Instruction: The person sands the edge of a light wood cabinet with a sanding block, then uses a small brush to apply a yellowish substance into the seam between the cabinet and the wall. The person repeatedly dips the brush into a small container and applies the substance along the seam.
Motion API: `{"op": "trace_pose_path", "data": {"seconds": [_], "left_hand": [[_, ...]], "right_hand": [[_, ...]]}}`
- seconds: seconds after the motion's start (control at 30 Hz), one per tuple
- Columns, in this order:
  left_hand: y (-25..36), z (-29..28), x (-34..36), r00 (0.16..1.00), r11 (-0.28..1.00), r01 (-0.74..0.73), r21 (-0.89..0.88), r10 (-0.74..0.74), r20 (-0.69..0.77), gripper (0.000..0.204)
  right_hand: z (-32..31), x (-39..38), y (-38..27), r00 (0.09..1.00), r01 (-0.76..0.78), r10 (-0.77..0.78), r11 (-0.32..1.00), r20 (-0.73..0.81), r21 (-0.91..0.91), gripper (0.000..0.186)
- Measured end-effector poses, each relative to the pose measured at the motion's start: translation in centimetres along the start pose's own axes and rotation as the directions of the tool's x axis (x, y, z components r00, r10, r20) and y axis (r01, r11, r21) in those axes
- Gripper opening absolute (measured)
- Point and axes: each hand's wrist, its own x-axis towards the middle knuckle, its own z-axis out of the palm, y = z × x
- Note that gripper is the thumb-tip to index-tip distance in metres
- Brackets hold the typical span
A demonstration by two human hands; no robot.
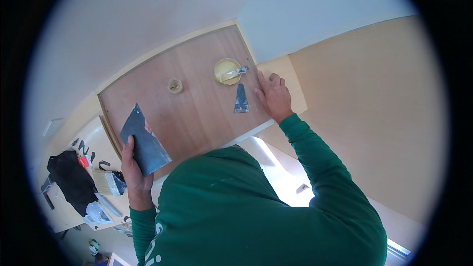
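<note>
My left hand point(133, 170) grips a dark grey flat plate point(145, 143) by its lower left side, thumb on top. Pinkish paste is smeared along the plate's right edge. At the right end of a reddish-brown wooden panel point(202, 113), my right hand point(276, 96) rests with fingers apart, holding nothing. Just left of it lies a dark, wedge-shaped scraper blade point(241, 101). Beyond that sits a round yellowish tub point(220, 69) of pale paste, a smeared putty knife point(241, 70) lying across it. A small cup point(175, 86) stands farther left.
A side surface at left carries a black cloth point(73, 180), a wide brush point(108, 182), a small red-and-white item point(84, 161) and a clear plastic bag point(97, 213). Pale walls point(162, 15) border the panel's far side. A large light wooden panel point(364, 103) stands at right.
</note>
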Motion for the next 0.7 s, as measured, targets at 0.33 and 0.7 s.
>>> {"op": "trace_pose_path", "data": {"seconds": [0.33, 0.7], "left_hand": [[1.0, -2.3, -2.9, 0.983, 0.995, -0.098, -0.028, 0.092, -0.159, 0.047], [-0.3, -2.3, -5.6, 0.988, 0.993, -0.111, -0.033, 0.107, -0.108, 0.044]], "right_hand": [[-2.0, -7.3, 1.5, 0.945, 0.02, -0.017, 1.0, 0.327, -0.008, 0.025], [0.4, 0.1, -3.4, 0.996, 0.093, -0.092, 0.913, -0.02, 0.398, 0.064]]}}
